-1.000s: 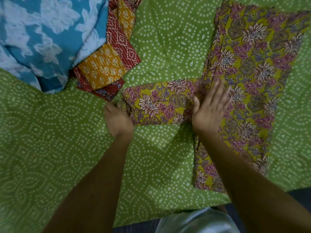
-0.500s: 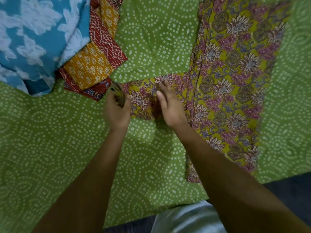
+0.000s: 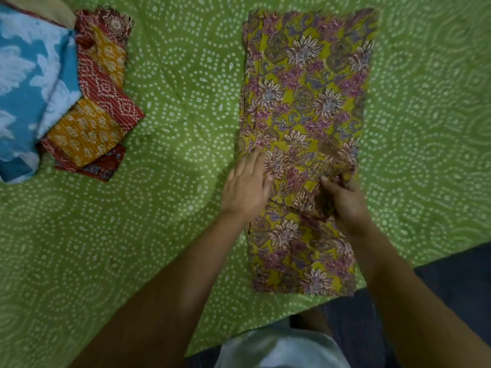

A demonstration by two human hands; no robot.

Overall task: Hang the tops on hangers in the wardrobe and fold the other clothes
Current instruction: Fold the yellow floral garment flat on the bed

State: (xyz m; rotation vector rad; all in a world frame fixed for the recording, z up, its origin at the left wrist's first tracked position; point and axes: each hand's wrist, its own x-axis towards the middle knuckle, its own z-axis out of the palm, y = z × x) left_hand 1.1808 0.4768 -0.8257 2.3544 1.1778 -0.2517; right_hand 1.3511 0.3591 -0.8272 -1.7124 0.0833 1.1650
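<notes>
While the left hand (image 3: 247,185) lies flat with straight fingers on the near-left edge of the long yellow floral-print cloth garment (image 3: 305,102), the right hand (image 3: 345,200) just beside it curls its fingers round a bunched fold of the same garment. Ahead of both hands the garment stretches out flat on the green dotted bedsheet (image 3: 186,88). Bare sheet spreads left of the left hand, up to a folded red-and-orange patchwork cloth (image 3: 101,110) and a blue-and-white cloth (image 3: 29,83).
</notes>
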